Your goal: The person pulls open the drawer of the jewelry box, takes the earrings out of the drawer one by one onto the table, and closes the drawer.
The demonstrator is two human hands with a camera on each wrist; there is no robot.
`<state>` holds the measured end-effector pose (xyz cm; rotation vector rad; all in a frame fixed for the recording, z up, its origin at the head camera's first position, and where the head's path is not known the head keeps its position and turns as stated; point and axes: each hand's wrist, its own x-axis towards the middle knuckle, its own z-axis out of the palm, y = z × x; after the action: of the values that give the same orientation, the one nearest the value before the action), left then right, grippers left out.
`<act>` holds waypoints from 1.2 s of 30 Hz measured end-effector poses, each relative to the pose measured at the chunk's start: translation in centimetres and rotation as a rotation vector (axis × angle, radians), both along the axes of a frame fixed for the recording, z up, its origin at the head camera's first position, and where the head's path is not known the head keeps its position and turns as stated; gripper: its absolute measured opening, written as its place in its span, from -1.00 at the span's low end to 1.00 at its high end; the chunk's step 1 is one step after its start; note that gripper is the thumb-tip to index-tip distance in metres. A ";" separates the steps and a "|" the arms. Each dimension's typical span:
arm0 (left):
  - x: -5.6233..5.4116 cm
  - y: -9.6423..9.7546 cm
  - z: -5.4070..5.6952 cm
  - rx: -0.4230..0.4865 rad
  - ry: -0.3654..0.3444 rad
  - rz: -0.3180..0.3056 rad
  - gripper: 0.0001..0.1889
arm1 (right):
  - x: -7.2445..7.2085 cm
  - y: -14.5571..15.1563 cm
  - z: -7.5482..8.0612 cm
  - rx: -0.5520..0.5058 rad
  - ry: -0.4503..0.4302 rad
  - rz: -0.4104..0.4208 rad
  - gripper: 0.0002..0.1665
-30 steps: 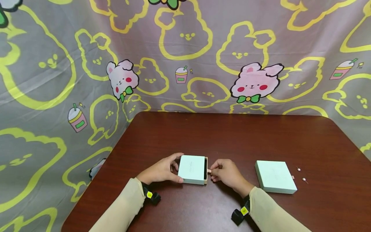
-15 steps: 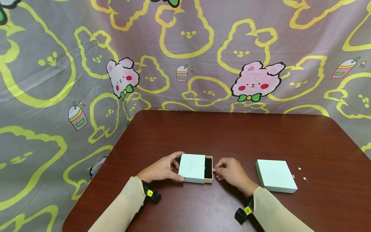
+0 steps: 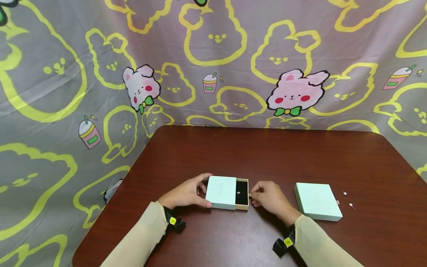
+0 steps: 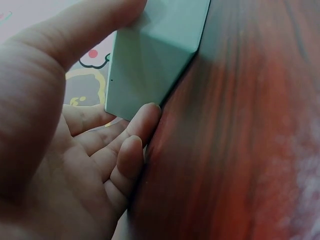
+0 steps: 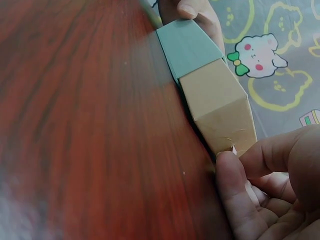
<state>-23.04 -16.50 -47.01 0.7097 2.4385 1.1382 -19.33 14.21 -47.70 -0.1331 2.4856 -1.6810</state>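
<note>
A pale mint jewelry box lies on the table, its tan drawer slid partly out to the right. Black lining shows inside the drawer, with a small silvery item on it, too small to make out. My left hand holds the box's sleeve at its left end, thumb on the near side and fingers at the far side. Between thumb and finger, my right hand pinches the small ribbon tab at the drawer's front.
To the right sits a second mint box, closed, with a small pink tab. Two small pearl-like earrings, a far one and a near one, lie beyond it on the brown table. Patterned cloth hangs behind.
My right hand has moved right, drawing the drawer farther out of its sleeve. More black lining and the silvery item have come into view. The left hand keeps its hold on the sleeve.
</note>
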 end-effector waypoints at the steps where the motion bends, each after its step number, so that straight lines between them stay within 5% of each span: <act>1: 0.0 0.0 0.0 0.000 0.000 0.000 0.06 | 0.0 0.0 0.0 0.006 -0.001 -0.002 -0.88; 36: -0.2 -0.5 0.5 0.018 -0.025 -0.014 0.08 | 0.4 1.0 0.2 0.045 -0.010 -0.034 -0.91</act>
<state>-23.26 -17.02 -46.53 0.7127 2.4021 1.1589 -18.98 15.16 -47.48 -0.0782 2.5305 -1.6328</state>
